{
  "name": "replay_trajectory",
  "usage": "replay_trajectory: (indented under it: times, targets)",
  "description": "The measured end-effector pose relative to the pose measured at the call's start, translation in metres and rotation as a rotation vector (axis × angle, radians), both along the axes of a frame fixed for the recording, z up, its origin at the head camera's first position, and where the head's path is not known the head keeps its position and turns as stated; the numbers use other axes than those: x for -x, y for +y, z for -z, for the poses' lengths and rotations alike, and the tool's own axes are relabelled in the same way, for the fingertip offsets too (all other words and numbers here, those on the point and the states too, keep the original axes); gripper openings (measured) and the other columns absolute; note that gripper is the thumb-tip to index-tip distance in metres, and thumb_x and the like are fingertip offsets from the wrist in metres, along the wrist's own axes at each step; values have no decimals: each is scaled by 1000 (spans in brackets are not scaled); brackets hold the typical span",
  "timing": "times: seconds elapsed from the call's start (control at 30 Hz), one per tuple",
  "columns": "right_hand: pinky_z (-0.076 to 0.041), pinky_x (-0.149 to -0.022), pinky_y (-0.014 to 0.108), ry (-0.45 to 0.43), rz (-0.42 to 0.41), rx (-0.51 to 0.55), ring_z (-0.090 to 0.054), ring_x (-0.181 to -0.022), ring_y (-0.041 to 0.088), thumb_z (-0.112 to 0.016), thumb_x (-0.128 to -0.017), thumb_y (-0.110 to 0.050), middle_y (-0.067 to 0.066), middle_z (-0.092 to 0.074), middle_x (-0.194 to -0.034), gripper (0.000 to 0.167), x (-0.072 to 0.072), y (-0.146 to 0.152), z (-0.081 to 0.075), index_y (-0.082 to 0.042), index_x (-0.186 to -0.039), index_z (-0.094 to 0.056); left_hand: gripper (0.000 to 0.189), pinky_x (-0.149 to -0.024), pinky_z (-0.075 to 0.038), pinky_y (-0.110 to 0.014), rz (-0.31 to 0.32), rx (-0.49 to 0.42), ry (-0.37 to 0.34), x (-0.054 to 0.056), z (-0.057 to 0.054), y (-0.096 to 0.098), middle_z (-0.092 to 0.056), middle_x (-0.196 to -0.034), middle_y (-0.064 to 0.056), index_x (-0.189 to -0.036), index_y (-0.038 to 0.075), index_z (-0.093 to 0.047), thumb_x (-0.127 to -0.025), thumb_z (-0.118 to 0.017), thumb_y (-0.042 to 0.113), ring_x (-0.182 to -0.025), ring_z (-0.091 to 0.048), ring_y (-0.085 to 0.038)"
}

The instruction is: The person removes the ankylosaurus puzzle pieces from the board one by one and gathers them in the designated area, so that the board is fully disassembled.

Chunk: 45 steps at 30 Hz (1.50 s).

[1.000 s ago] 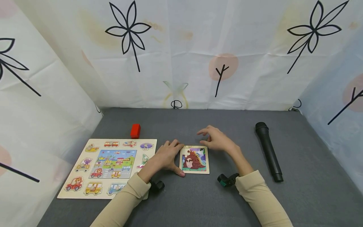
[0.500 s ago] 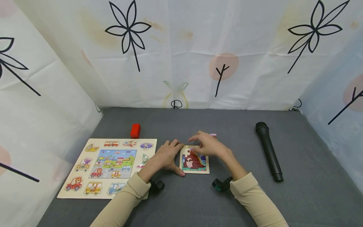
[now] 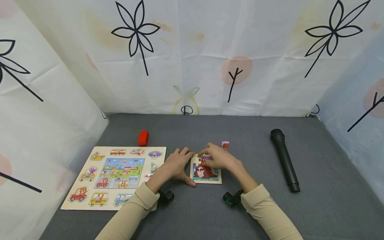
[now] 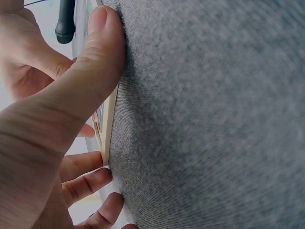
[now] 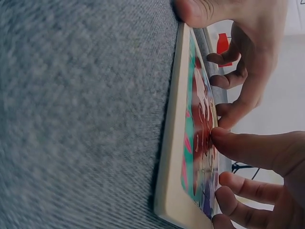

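A small square jigsaw puzzle (image 3: 204, 173) with a red-brown dinosaur picture and pale wooden border lies flat mid-table. My left hand (image 3: 175, 164) grips its left side, thumb at the near corner and fingers at the far one; the left wrist view shows the thumb (image 4: 90, 71) along the near edge. My right hand (image 3: 220, 156) bends over the far part of the picture, thumb and fingertips apart at its surface. The right wrist view has that thumb (image 5: 226, 138) touching the picture; whether the fingers pinch a piece I cannot tell. A loose purple-and-red puzzle piece (image 3: 225, 145) lies just beyond this hand.
A larger wooden board (image 3: 85, 160) with vehicle pictures lies at the left, partly beneath the left forearm. Behind it is a red block (image 3: 143, 138). A black microphone (image 3: 285, 160) lies at the right. White patterned cloth (image 3: 204, 76) hangs behind the grey table (image 3: 246, 133).
My right hand has moved left and toward me, from beyond the puzzle's far right corner onto its picture. The loose piece it covered now shows. My left hand stays put.
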State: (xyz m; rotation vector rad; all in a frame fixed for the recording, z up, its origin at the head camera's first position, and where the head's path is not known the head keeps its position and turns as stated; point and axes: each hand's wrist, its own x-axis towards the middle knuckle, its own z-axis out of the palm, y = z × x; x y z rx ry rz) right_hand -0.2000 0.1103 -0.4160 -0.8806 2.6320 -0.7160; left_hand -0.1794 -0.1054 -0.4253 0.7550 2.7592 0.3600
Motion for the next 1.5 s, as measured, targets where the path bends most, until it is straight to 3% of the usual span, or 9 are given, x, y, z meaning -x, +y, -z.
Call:
replay_trajectory:
  times: [0.53,1.13,1.5]
  targets:
    - [-45,-71,28,38,32,-42,-49,-79,13,-75,-94,-20,8,-59,-106,21,-5,-2,1,-15,-115,-77,113,-98,-48,-50,-3,-11,1,-1,0,0,-50,-146,-9,-151,12,-49,-60,-93,63,-115,-51,-32]
    - [-40,-68,28,91,40,-48,-45,-75,14,-76,-93,-19,7,-58,-99,24,-9,-3,2,-17,-117,-74,114,-99,-49,-50,4,9,8,0,0,0,-51,-144,-10,-151,11,-49,-60,-92,65,-117,-51,-33]
    - [-48,-74,34,110,54,-35,-53,-82,15,-76,-93,-18,8,-62,-105,28,-11,-3,2,-14,-120,-72,113,-99,-49,-50,9,6,13,-1,0,0,-50,-144,-10,-150,11,-49,-60,-92,64,-117,-51,-33]
